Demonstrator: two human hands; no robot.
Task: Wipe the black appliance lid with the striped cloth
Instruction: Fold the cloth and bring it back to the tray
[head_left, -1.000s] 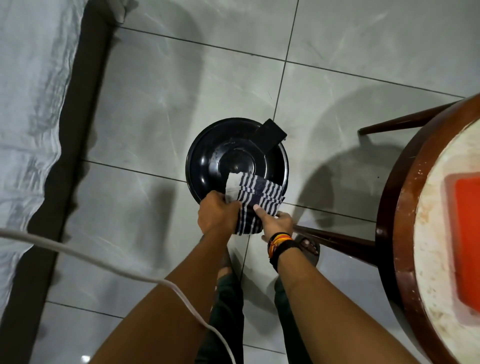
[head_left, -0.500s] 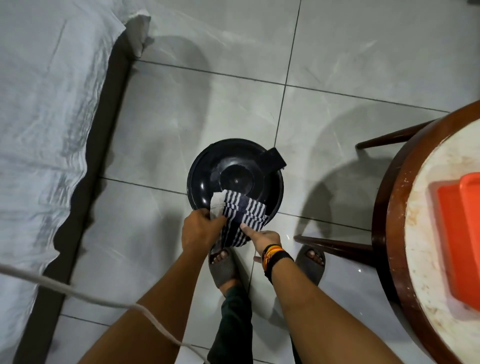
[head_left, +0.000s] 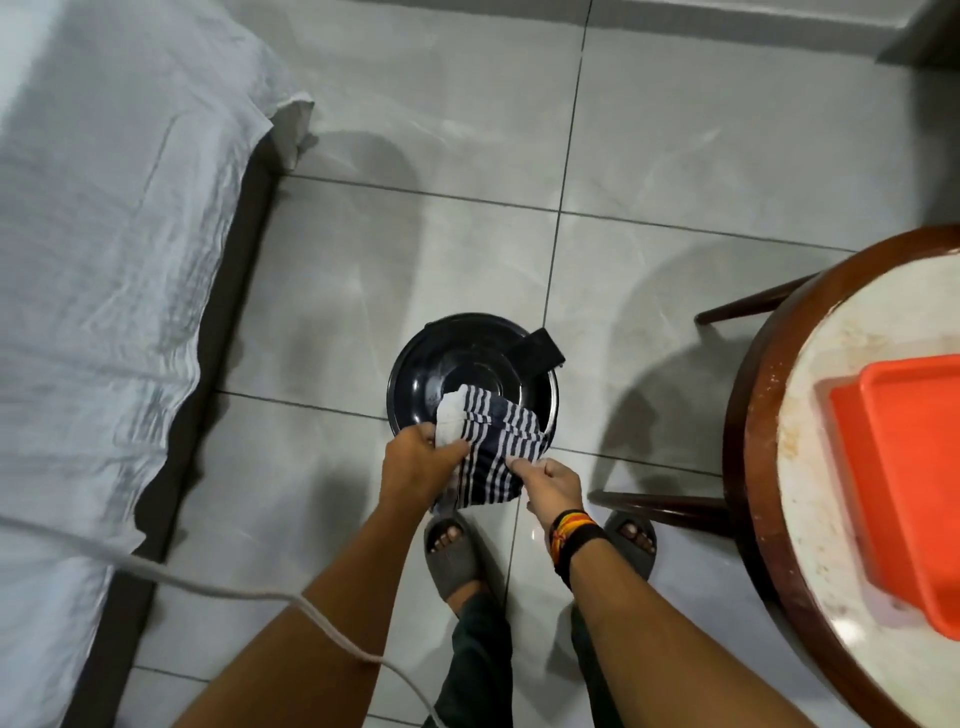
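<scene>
The round black appliance lid (head_left: 457, 364) stands low over the grey tiled floor, its square handle tab (head_left: 543, 349) pointing up and right. The dark striped cloth (head_left: 493, 447) drapes over the lid's near edge and hangs down toward me. My left hand (head_left: 415, 465) grips the cloth's pale left end at the lid's rim. My right hand (head_left: 550, 486), with a banded wrist, pinches the cloth's right edge. The lid's near rim is hidden under the cloth and hands.
A bed with a white sheet (head_left: 104, 260) fills the left side. A round wooden table (head_left: 763, 467) with an orange tray (head_left: 904, 488) is at the right, its legs reaching toward my sandalled feet (head_left: 452, 551). A white cord (head_left: 208, 587) crosses my left arm.
My view has pulled back and up, so lid and hands sit lower in frame. Both hands keep hold of the cloth, which now lies a little further onto the lid.
</scene>
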